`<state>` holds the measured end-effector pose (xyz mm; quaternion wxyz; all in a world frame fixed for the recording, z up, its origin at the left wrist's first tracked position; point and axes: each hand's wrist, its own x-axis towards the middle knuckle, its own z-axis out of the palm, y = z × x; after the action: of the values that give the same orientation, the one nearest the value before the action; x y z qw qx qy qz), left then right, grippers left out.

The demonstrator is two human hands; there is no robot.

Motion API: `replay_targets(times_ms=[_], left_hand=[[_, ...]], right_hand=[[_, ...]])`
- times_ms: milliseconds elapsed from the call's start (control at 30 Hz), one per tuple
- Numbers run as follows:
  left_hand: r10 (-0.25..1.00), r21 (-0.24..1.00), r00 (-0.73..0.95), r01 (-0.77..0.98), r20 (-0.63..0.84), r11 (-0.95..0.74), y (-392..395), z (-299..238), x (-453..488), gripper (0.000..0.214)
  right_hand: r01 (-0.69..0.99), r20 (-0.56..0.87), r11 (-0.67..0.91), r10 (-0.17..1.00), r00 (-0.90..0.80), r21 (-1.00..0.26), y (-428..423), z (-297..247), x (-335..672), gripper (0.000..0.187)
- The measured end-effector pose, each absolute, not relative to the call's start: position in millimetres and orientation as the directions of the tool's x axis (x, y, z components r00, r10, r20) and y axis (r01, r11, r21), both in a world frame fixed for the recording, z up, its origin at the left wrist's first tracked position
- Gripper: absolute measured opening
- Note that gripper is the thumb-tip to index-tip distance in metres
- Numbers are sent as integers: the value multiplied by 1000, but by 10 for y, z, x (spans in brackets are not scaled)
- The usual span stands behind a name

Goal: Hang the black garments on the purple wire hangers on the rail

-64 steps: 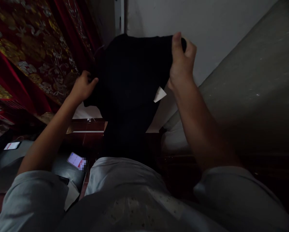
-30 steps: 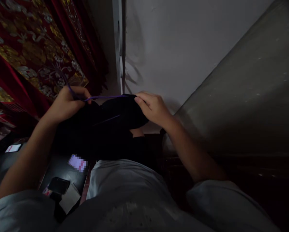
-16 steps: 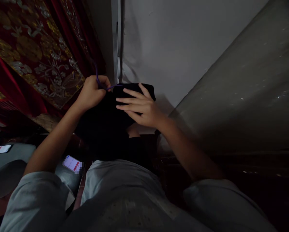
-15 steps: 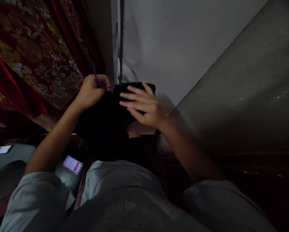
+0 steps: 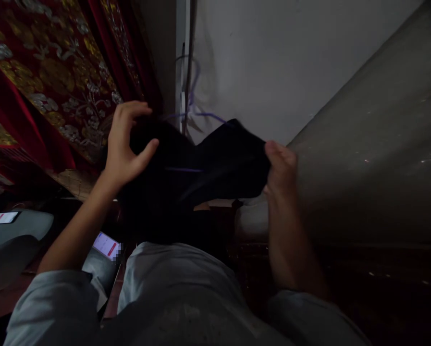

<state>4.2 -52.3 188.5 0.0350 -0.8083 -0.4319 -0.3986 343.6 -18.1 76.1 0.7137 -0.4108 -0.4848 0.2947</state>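
A black garment spreads in front of me on a thin purple hanger. The hanger's hook points up and away from me, and its lower bar shows across the middle of the cloth. My right hand is closed on the garment's right edge, pulling it out sideways. Over the garment's left side, my left hand is open, thumb and fingers spread apart. Whether its palm touches the dark cloth I cannot tell. What kind of garment it is does not show in the dim light.
Red cloth with gold and silver embroidery hangs at the left. A pale wall is ahead, and a large grey covered surface slopes along the right. Lit phones lie on grey seats at the lower left.
My left hand has opened and let go of the purple hanger. My right hand has moved right and closed on the garment's edge. The hanger now sits inside the cloth, hook upward.
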Motion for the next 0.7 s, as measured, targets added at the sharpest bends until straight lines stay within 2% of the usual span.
replay_targets(times_ms=[100, 167, 267, 333, 400, 467, 600, 700], left_hand=[[705, 164, 348, 820, 618, -548, -824, 1620, 20, 34], [714, 143, 451, 785, 535, -603, -916, 1445, 56, 32], [739, 183, 534, 746, 410, -640, -888, 1209, 187, 42], [795, 206, 526, 778, 303, -593, -798, 1055, 298, 56], [856, 205, 481, 833, 189, -513, -686, 892, 401, 68], [906, 178, 412, 889, 95, -423, -576, 720, 480, 72], [956, 99, 287, 955, -57, -281, -451, 420, 556, 59], [953, 129, 288, 953, -93, -275, -476, 224, 576, 39]], right_hand=[[-98, 420, 561, 713, 561, -822, 50, 835, 3554, 26], [-89, 439, 587, 689, 576, -805, 217, 973, 3568, 25], [-107, 451, 530, 797, 403, -841, 371, 1194, 3495, 33], [-120, 462, 512, 836, 296, -850, 382, 1279, 3432, 41], [-124, 468, 514, 840, 274, -849, 338, 1292, 3401, 45], [-103, 452, 496, 846, 283, -862, 279, 1255, 3419, 48], [-5, 398, 410, 887, 233, -912, 249, 1199, 3521, 46], [53, 379, 376, 914, 145, -925, 246, 1164, 3509, 40]])
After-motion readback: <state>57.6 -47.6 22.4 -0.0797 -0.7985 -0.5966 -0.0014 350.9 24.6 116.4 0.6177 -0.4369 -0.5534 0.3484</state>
